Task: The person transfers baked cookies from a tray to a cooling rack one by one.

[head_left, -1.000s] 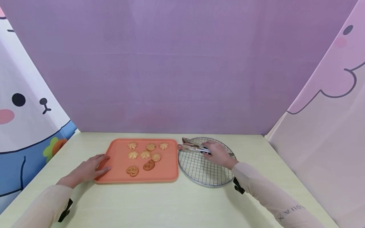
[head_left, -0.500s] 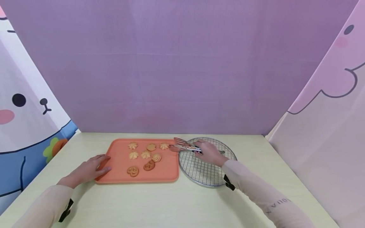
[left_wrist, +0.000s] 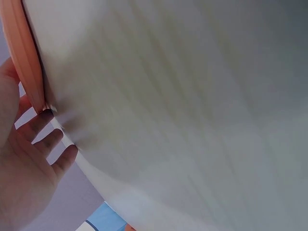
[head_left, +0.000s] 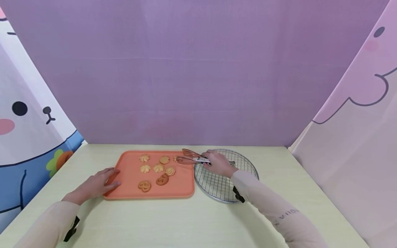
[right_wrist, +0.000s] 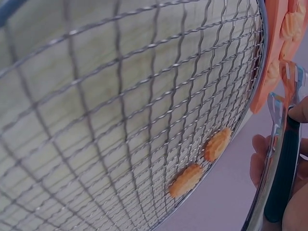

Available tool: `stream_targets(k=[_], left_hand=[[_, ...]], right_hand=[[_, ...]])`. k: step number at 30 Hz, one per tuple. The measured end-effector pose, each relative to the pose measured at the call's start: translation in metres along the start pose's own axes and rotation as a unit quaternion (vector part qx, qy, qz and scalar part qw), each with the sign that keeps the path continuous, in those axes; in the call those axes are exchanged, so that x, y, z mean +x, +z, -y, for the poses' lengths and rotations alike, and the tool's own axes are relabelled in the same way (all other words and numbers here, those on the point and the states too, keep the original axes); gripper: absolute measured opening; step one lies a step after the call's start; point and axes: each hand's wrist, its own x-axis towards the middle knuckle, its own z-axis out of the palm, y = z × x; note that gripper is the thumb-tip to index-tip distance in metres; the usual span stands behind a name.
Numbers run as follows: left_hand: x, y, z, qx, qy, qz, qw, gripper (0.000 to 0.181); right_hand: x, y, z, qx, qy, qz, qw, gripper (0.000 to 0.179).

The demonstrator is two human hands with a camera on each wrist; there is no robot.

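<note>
My left hand [head_left: 96,186] holds the left rim of a coral tray [head_left: 183,191]; its thumb lies over the rim and several fingertips touch the table beside it in the left wrist view. Several cookies lie on the tray, among them a flower-shaped cookie [head_left: 145,168] and a pretzel-shaped one [head_left: 144,186]. My right hand [head_left: 218,163] grips food tongs [head_left: 200,159] with dark handle grips and see-through, reddish-looking heads. The heads stand apart over the tray's back right corner, overlapping a cookie [head_left: 175,158] there.
A round wire cooling rack [head_left: 214,187] stands right of the tray, under my right hand. Two cookies [right_wrist: 186,180] lie on it near its edge in the right wrist view. The pale table [head_left: 170,224] ends at a purple backdrop [head_left: 192,75].
My right hand has moved left with the tongs, from over the rack until their heads reach over the tray's right side. The left hand and tray have stayed in place.
</note>
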Motion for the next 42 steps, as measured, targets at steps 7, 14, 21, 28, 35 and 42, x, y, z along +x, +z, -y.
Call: stream_targets(k=[7,14,21,28,35,42], left_hand=[[-0.001,-0.001,-0.001,0.0,0.002,-0.003,1.0,0.073],[-0.002,-0.001,-0.001,-0.004,0.001,0.002,1.0,0.075],[-0.002,-0.002,-0.002,-0.001,0.002,-0.002,1.0,0.074],[-0.003,-0.004,-0.003,-0.001,0.005,-0.004,1.0,0.073],[-0.003,-0.002,-0.003,-0.003,-0.003,0.0,1.0,0.075],[-0.004,-0.002,-0.005,0.003,0.002,-0.012,0.9999,0.071]], right_hand=[[0.008,0.008,0.002,-0.019,0.003,0.01,0.9998,0.035],[0.013,0.013,0.005,-0.03,0.016,0.022,0.9992,0.035],[0.016,0.015,0.006,-0.024,0.012,0.015,0.9995,0.035],[0.02,0.021,0.004,-0.007,0.005,0.009,0.9999,0.032],[0.022,0.022,0.002,-0.002,0.007,0.01,0.9999,0.031],[0.022,0.022,0.003,-0.011,-0.002,0.01,0.9999,0.027]])
